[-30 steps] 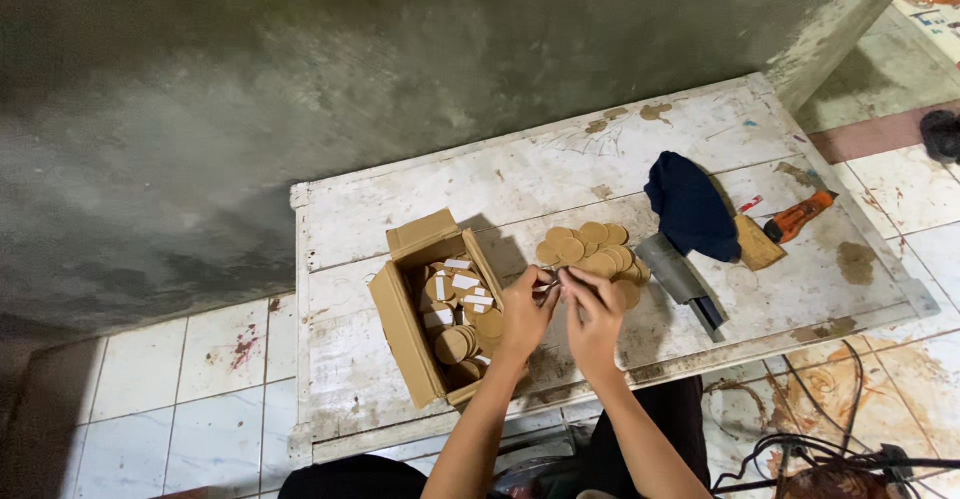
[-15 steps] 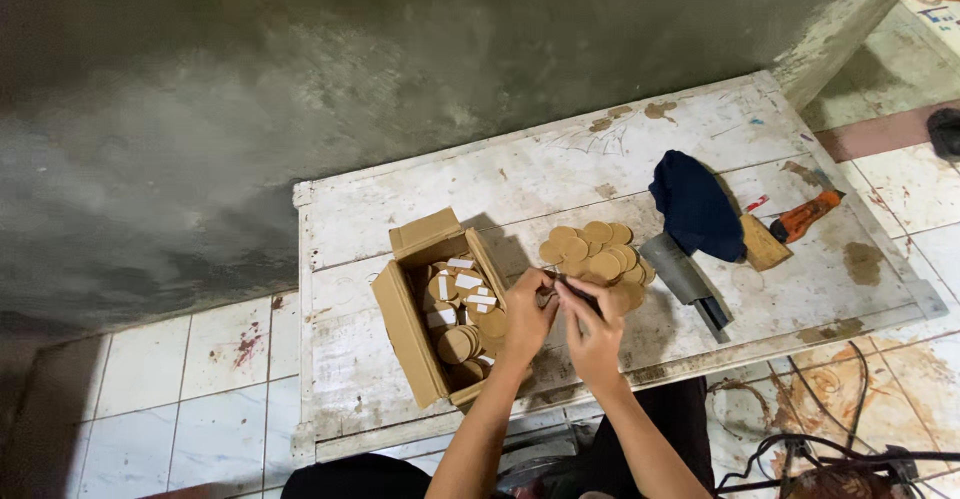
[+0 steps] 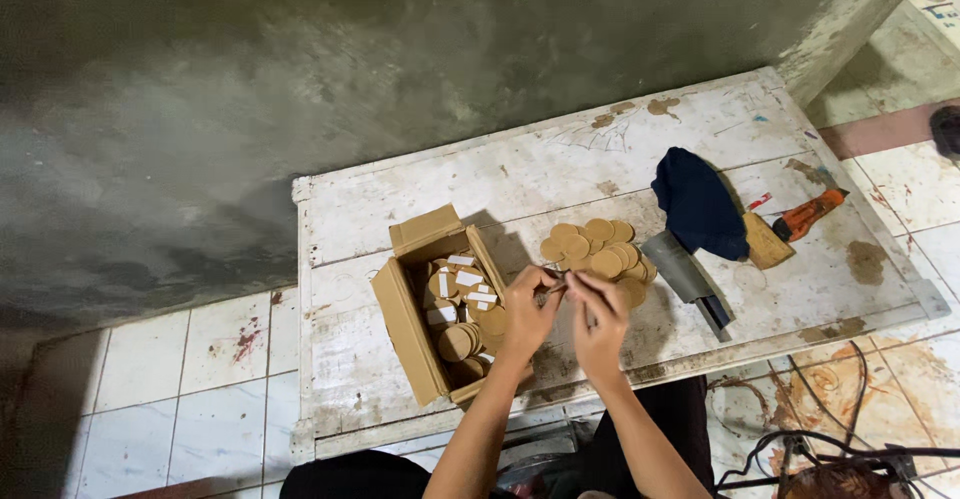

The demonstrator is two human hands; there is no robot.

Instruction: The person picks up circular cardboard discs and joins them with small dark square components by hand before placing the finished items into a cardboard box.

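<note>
Worn white table (image 3: 560, 174), cardboard box (image 3: 410, 324), brown discs (image 3: 595, 244), dark cloth (image 3: 698, 204), cleaver (image 3: 685, 274)

This looks like a small, rough home workshop. A worn white wooden table (image 3: 600, 174) stands against a bare concrete wall (image 3: 400, 49) on a stained tile floor (image 3: 210, 359). On it lie a cleaver (image 3: 685, 277), an orange utility knife (image 3: 808, 214) and a cardboard box (image 3: 425, 304) of tan discs (image 3: 595, 244), with tangled cables (image 3: 830, 449) on the floor.

Dim – sharp (wall shadowed, murky).
</note>
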